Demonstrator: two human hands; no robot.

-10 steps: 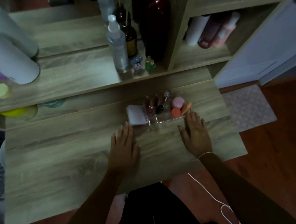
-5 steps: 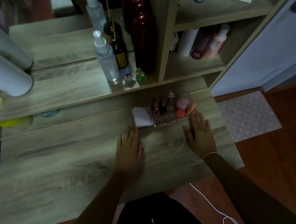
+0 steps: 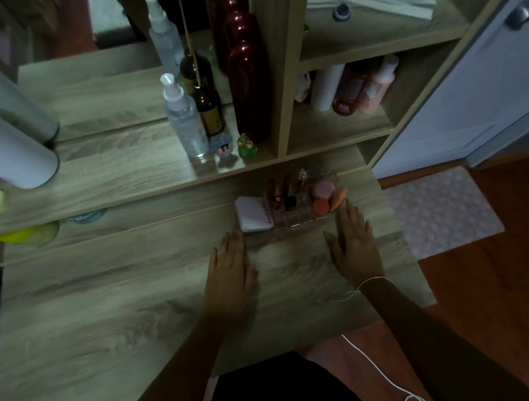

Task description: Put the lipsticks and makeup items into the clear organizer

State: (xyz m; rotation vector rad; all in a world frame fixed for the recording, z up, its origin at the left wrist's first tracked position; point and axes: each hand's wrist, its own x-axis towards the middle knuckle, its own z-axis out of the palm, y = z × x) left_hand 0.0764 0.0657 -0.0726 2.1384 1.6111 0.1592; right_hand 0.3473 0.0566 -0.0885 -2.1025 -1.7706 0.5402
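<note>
Nothing moved, hands [image 3: 232, 267] flat, label unreadable

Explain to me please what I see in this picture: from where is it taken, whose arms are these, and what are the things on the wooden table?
The picture comes from one camera worn on a person's head, looking forward and down, so the two arms are that person's own. There is no machine. The left hand and the right hand lie flat and open on the wooden table; neither holds anything. Just beyond the fingers stands a clear organizer. Inside it are lipsticks, a pink round sponge, an orange round sponge and an orange pointed sponge. A white compact lies against its left side; whether it is inside I cannot tell. Behind, a shelf holds a spray bottle and two small toy figures.
</note>
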